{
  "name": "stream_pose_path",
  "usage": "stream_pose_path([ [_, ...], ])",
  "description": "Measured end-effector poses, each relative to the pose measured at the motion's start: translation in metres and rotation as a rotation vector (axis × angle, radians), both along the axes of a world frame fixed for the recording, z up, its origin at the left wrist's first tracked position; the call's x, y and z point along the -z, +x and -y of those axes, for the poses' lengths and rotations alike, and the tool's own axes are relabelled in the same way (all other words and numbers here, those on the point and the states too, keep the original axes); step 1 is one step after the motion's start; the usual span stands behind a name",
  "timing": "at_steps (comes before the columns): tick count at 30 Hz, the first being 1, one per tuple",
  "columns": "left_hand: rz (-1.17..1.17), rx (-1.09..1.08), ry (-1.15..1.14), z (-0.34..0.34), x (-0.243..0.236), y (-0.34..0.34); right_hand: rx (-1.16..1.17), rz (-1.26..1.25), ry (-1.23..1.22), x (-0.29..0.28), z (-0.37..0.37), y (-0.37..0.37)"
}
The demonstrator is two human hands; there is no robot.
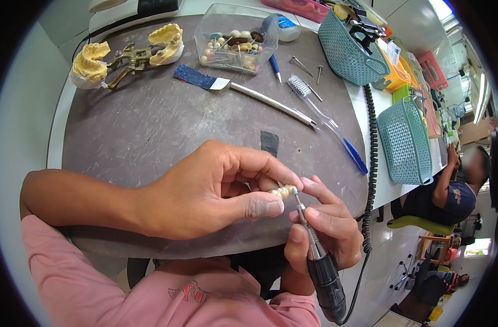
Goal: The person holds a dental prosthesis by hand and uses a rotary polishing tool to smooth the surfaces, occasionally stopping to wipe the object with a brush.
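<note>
the left hand (222, 188) is closing thumb and forefinger in a pinch, with almost no gap left, and between them it is holding a small row of cream teeth (282, 192). the other fingers of this hand are curling behind. the right hand (336, 223) is bending its fingers around the metal neck of a black handpiece (325, 283), gripping it like a pen. the row is sitting above the front part of the grey mat (167, 131), between the two hands.

about the progress: the pale tip (295, 191) is meeting the right end of the row in this view, so i am judging that the surface work is going on. whether it is really touching or only staying just beside, i cannot tell. the teeth are already showing as separate rounded bumps, so the main form is seeming done; the finishing is probably remaining, but the surface is appearing too small for judging. the hinged model (128, 57) is standing apart, at the far left, with its two casts spread, and the row is not sitting on it.

the long axis of the row is running nearly left to right, with the right end rising slightly and pointing toward the right hand. which way the biting side is facing, i cannot tell.
</note>
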State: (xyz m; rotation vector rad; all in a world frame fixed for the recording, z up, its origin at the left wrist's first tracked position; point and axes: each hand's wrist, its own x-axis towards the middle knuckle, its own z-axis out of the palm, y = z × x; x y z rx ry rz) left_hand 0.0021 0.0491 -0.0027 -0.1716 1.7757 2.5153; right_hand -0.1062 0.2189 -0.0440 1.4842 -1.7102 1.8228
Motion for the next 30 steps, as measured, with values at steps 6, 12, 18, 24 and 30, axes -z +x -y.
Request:
stream_pose_path([
  [6,-0.054,0.006,0.003,0.0006,0.0052,0.0004,0.006,-0.002,0.031,-0.0018,-0.0011,0.0006],
  [12,-0.027,0.002,-0.012,0.0006,0.0026,0.0006,-0.009,-0.013,0.055,-0.0039,-0.0012,0.0003],
  [18,-0.031,0.015,0.009,0.0012,0.0025,0.0001,0.010,0.020,0.032,-0.0018,-0.0011,0.0007],
  [24,-0.032,0.026,-0.013,0.0015,0.0007,0.0001,0.009,0.009,0.021,-0.0017,-0.0012,0.0007],
  [30,-0.044,0.032,-0.022,0.0030,0.0038,0.0006,-0.007,-0.001,0.036,-0.0025,-0.0007,0.0005],
])
